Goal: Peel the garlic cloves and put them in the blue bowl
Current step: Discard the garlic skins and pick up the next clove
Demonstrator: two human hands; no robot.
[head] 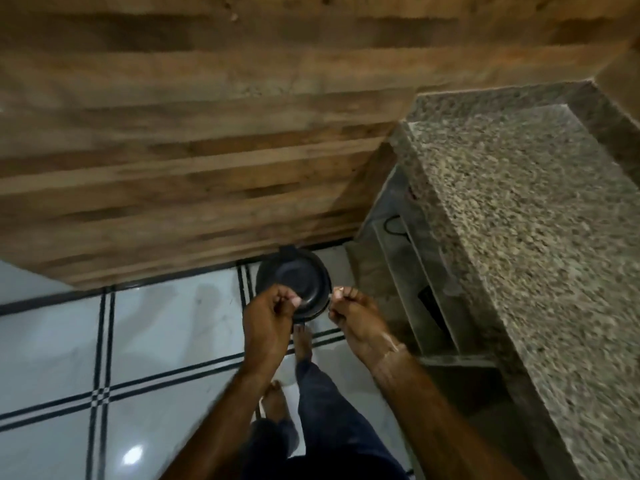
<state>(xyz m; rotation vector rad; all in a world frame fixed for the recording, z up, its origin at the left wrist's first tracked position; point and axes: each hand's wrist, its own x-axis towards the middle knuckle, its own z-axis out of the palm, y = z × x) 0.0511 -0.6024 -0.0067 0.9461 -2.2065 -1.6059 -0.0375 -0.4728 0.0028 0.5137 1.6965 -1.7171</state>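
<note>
Left hand (268,318) and right hand (355,323) curl above dark round bin (294,280), contents unclear; letting go is probably best centred over it.

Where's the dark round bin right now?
Head view, centre: the dark round bin sits on the tiled floor by the wood-panelled wall, left of the granite counter, just beyond the left hand and right hand.
</note>
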